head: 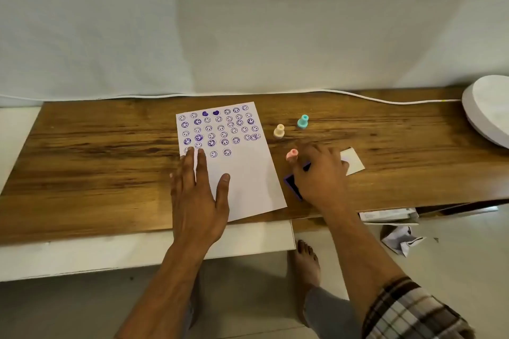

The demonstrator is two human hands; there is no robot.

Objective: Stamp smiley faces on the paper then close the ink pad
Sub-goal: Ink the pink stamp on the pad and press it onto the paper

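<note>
A white paper [248, 179] lies on the wooden table, its upper half covered with several purple smiley stamps and two hearts. My left hand [198, 190] rests flat on the paper's lower left part, fingers spread. My right hand [322, 173] is palm down over the purple ink pad [292, 187], which lies open just right of the paper and is mostly hidden by the hand. The fingertips of that hand pinch a pink stamp [292, 154] at the pad's far edge. A white lid-like piece [355, 164] pokes out behind the hand.
A yellow stamp [279, 131] and a teal stamp [303, 121] stand upright right of the paper. A round white object [487, 110] sits at the table's far right, with a white cable [358, 96] along the back edge. Crumpled paper [399, 239] lies on the floor.
</note>
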